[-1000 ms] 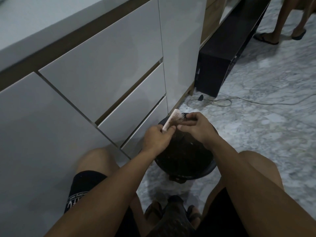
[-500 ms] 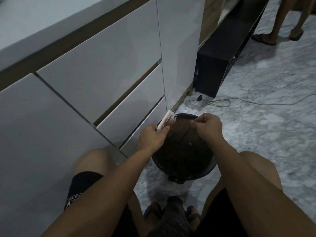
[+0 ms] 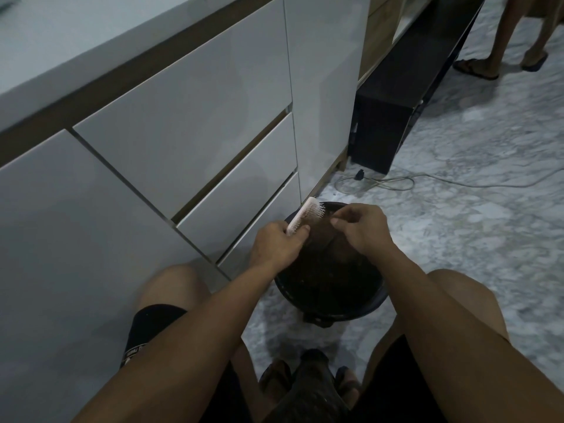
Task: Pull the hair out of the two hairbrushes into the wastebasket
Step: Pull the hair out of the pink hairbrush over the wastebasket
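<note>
**Hairbrush held over the wastebasket**

Pale pink hairbrush (image 3: 306, 214) above the far left rim of the black wastebasket (image 3: 331, 288), bristles facing right. Handle clasped in the left hand (image 3: 276, 245). Right hand (image 3: 361, 228) just beside the bristles, fingertips pinched together, apparently on strands of hair. Wastebasket on marble floor (image 3: 476, 227), close to white drawers (image 3: 213, 166). Cable (image 3: 396, 180) beyond.

wastebasket (image 3: 331, 303) on the floor (image 3: 476, 227) between the knees, just right of the drawer fronts (image 3: 189, 141). hairbrush (image 3: 305, 215) over its far-left rim, held in the left hand (image 3: 276, 247); right hand (image 3: 364, 228) beside it over the basket's far side. cable (image 3: 393, 181) on the floor behind the basket, dark cabinet (image 3: 384, 129) further back, another person's feet (image 3: 500, 64) far right.
</note>
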Demonstrator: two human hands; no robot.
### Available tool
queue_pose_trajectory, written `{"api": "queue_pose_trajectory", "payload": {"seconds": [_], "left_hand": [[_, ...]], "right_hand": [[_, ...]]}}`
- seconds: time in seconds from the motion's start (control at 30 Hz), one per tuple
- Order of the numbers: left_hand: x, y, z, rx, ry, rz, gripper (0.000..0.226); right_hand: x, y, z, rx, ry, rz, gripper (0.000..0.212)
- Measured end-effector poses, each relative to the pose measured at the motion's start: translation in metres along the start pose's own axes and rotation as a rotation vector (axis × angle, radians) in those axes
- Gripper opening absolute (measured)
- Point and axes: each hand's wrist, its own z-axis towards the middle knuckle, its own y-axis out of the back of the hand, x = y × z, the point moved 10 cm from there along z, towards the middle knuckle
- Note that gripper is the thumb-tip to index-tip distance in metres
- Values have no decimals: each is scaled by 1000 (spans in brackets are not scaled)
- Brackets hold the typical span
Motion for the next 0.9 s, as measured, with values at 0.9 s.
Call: {"api": "queue_pose_trajectory", "payload": {"seconds": [0.9], "left_hand": [[-2, -4, 6, 35, -9, -21, 43]], "right_hand": [[-5, 20, 1, -144, -46, -30, 8]]}}
